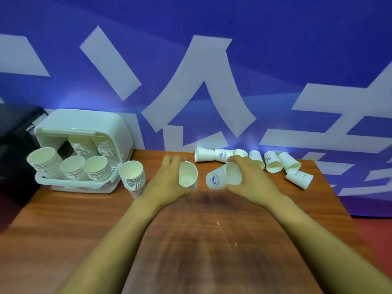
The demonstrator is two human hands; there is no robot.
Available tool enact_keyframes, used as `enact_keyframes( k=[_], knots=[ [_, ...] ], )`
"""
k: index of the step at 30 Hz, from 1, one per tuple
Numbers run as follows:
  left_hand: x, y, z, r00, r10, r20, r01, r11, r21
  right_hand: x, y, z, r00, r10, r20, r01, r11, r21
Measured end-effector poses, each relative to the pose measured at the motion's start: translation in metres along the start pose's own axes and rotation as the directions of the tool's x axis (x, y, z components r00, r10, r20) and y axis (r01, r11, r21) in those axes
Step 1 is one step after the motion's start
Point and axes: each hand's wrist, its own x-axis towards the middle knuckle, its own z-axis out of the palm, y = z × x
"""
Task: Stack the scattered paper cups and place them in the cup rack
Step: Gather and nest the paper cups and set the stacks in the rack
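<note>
My left hand (169, 179) grips a white paper cup (187, 174), its open mouth turned toward me. Just to its right, my right hand (250, 177) holds another white cup with a blue logo (222, 177), tilted with its base pointing left toward the first cup. The two cups are a small gap apart above the wooden table (191, 240). Several loose cups (273, 163) lie on their sides along the table's far edge. The white cup rack (84, 132) stands at the far left, holding several stacks of cups.
A tall stack of cups (132, 177) leans on the table just right of the rack. A blue banner with white characters (212, 71) hangs close behind the table. A dark object (14, 124) sits left of the rack.
</note>
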Motion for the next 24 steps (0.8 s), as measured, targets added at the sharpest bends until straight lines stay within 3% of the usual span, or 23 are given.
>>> enact_keyframes(
  k=[8,17,24],
  knots=[
    [-0.022,-0.059,-0.047,1.0,-0.016,0.0,0.016,0.999,0.038,-0.01,-0.068,0.041,1.0,0.011,0.018,-0.009,0.992,-0.128],
    [-0.035,-0.08,-0.046,0.992,-0.103,0.071,0.096,0.991,0.092,0.013,-0.081,0.058,0.999,-0.046,0.021,0.047,0.996,-0.071],
    [-0.031,-0.105,-0.064,0.99,-0.14,0.03,0.136,0.985,0.108,0.024,-0.106,0.077,0.997,-0.044,0.071,0.05,0.994,-0.096]
  ],
)
